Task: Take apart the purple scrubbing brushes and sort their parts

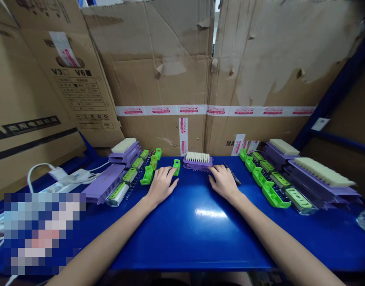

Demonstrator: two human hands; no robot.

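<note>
My left hand rests over the table, its thumb apart from the fingers. Its fingertips reach the edge of a small bright green plastic bracket; I cannot tell whether they touch it. My right hand lies palm down with fingers apart, fingertips beside the right end of a purple plastic piece. On that piece sits a cream ridged block, with thin pins showing along the lower edge. A dark pen-like tool lies just beyond my right hand, partly hidden by it.
Green brackets, clear-and-green cases and purple pieces line the left. Similar green brackets, cases and purple pieces with cream blocks line the right. A white power strip with cables lies left. Cardboard walls the back of the blue table.
</note>
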